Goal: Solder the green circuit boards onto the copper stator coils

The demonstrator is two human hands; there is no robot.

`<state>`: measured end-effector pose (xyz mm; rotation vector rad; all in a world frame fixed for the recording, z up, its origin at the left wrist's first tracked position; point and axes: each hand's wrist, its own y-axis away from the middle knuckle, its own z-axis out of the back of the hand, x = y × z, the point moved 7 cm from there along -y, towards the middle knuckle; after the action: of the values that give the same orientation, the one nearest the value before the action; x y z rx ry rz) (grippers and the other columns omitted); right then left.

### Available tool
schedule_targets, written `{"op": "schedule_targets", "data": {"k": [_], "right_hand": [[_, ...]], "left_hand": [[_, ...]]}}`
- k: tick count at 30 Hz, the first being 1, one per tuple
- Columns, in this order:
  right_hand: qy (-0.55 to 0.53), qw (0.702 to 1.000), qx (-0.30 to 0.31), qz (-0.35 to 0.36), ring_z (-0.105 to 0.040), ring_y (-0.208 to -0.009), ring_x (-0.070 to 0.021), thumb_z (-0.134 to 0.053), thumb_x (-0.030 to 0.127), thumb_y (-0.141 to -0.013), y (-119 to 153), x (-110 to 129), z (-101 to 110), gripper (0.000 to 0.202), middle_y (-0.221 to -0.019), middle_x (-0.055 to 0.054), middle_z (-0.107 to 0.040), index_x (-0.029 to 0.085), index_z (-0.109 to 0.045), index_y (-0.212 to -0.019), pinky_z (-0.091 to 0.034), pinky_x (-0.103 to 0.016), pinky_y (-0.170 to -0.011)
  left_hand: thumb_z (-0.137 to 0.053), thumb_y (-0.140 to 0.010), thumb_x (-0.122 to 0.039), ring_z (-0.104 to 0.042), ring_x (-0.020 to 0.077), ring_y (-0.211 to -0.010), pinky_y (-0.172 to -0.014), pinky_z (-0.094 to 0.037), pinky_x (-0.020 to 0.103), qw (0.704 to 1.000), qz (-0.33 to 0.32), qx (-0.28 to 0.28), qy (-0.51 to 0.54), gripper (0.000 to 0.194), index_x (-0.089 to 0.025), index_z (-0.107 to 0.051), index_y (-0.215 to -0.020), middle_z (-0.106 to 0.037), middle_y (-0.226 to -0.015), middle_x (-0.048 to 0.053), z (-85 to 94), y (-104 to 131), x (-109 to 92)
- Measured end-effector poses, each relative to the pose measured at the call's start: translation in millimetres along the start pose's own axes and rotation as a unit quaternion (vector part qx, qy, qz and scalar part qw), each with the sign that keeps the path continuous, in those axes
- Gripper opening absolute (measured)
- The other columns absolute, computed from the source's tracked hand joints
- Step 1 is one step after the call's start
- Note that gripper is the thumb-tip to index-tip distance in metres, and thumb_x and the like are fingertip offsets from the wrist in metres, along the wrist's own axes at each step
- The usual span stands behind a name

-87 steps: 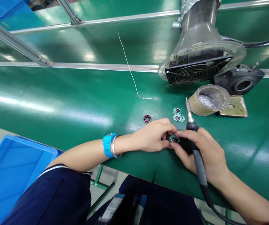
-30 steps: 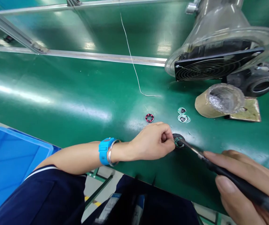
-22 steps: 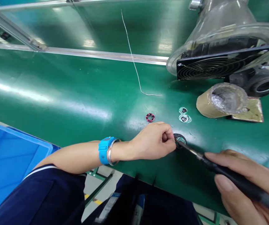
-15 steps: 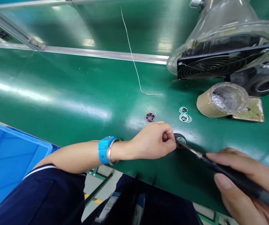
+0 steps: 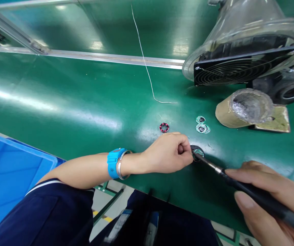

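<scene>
My right hand is wrapped round the black handle of a soldering iron at the lower right. The iron's tip touches a round black part with a green circuit board on the bench. Closed in a pinch at that part's left edge, my left hand covers some of it; whatever its fingertips grip is hidden. Above my left hand lies a red and black ring coil. Several small round green boards rest above the black part.
A thin solder wire stretches over the green bench. At the right are a cardboard tube, a stained block and a black fan in a clear hood. A blue bin stands at lower left.
</scene>
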<state>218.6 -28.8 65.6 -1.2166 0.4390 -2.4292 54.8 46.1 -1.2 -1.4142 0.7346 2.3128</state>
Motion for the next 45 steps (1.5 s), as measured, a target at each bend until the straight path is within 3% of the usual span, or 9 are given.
{"op": "schedule_targets", "data": {"k": [2,8,15,24,29,34,36,40,45], "right_hand": [[-0.004,1.0,0.0,0.0,-0.057,-0.055,-0.0139,-0.058,0.013,-0.085,-2.6,2.2,2.2,0.022,-0.077,-0.005,-0.064,0.021,-0.069,-0.103,-0.041,-0.029,-0.044],[0.009,0.996,0.09,0.017,-0.061,-0.057,-0.0134,-0.058,0.01,-0.082,-16.0,10.4,0.9,0.025,-0.068,-0.002,-0.063,0.021,-0.067,-0.102,-0.047,-0.026,-0.045],[-0.01,1.0,0.004,-0.017,-0.065,-0.065,-0.0196,-0.058,0.009,-0.082,-13.2,7.2,4.1,0.025,-0.077,-0.005,-0.067,0.023,-0.068,-0.1,-0.047,-0.035,-0.055],[-0.013,1.0,0.004,0.006,-0.061,-0.06,-0.0161,-0.057,0.009,-0.082,-18.9,9.6,4.9,0.028,-0.071,-0.002,-0.063,0.024,-0.068,-0.104,-0.045,-0.031,-0.049],[0.078,0.993,-0.092,-0.011,-0.065,-0.063,-0.0147,-0.063,0.01,-0.085,-4.1,-8.2,1.6,0.042,-0.08,-0.001,-0.069,0.028,-0.066,-0.123,-0.051,-0.029,-0.056],[0.119,0.992,0.009,0.05,-0.064,-0.068,-0.0143,-0.074,0.013,-0.079,-9.0,-12.2,-33.1,0.039,-0.085,-0.001,-0.07,0.022,-0.065,-0.116,-0.053,-0.028,-0.066],[0.116,0.99,0.021,0.07,-0.063,-0.072,-0.0154,-0.075,0.015,-0.08,-12.7,-9.6,-39.8,0.037,-0.085,-0.002,-0.069,0.02,-0.063,-0.114,-0.053,-0.03,-0.071],[0.105,0.991,0.007,0.084,-0.062,-0.076,-0.0154,-0.071,0.009,-0.08,-15.9,-3.9,-41.5,0.04,-0.085,-0.002,-0.068,0.022,-0.06,-0.117,-0.053,-0.03,-0.072],[0.076,0.996,0.005,0.046,-0.061,-0.076,-0.0138,-0.07,0.01,-0.08,-15.7,-7.7,-33.6,0.041,-0.09,-0.002,-0.068,0.021,-0.058,-0.118,-0.053,-0.028,-0.069]], "left_hand": [[-0.058,-0.073,-0.014,-0.052,0.0096,-0.063,-0.058,-0.04,0.023,1.0,0.006,0.005,0.004,0.006,-0.016,-0.059,-0.068,-0.057,-0.065,-0.002,-0.1,-0.3,0.3],[-0.058,-0.073,-0.014,-0.052,0.0088,-0.06,-0.056,-0.039,0.022,1.0,0.012,0.012,0.006,0.006,-0.016,-0.059,-0.067,-0.057,-0.065,-0.003,-0.2,-0.4,0.2],[-0.059,-0.072,-0.012,-0.051,0.0082,-0.058,-0.054,-0.038,0.022,1.0,0.021,0.012,0.018,0.008,-0.016,-0.058,-0.065,-0.056,-0.063,-0.003,-0.5,-1.0,-0.2],[-0.059,-0.072,-0.013,-0.052,0.0088,-0.06,-0.055,-0.04,0.021,0.999,0.025,0.014,0.02,0.006,-0.016,-0.058,-0.066,-0.057,-0.065,-0.002,-0.4,-0.9,1.0],[-0.057,-0.073,-0.015,-0.052,0.0088,-0.06,-0.054,-0.041,0.021,0.999,0.013,0.016,0.024,0.006,-0.016,-0.058,-0.067,-0.058,-0.067,-0.001,-0.2,-0.3,1.2],[-0.056,-0.074,-0.016,-0.052,0.0088,-0.056,-0.05,-0.039,0.021,0.998,0.034,0.027,0.041,0.004,-0.017,-0.058,-0.071,-0.056,-0.064,-0.003,-2.4,0.6,5.7],[-0.056,-0.075,-0.018,-0.052,0.009,-0.056,-0.05,-0.039,0.021,0.998,0.031,0.034,0.047,0.004,-0.017,-0.058,-0.072,-0.056,-0.064,-0.003,-3.7,1.3,6.7],[-0.057,-0.078,-0.02,-0.052,0.0084,-0.059,-0.054,-0.042,0.021,0.999,-0.006,0.029,0.043,0.005,-0.016,-0.059,-0.075,-0.057,-0.07,-0.002,-3.0,4.0,5.6],[-0.058,-0.08,-0.017,-0.052,0.0064,-0.063,-0.06,-0.047,0.02,0.997,-0.078,0.001,-0.005,0.002,-0.016,-0.06,-0.08,-0.053,-0.079,-0.002,0.2,9.2,-3.4]]}}
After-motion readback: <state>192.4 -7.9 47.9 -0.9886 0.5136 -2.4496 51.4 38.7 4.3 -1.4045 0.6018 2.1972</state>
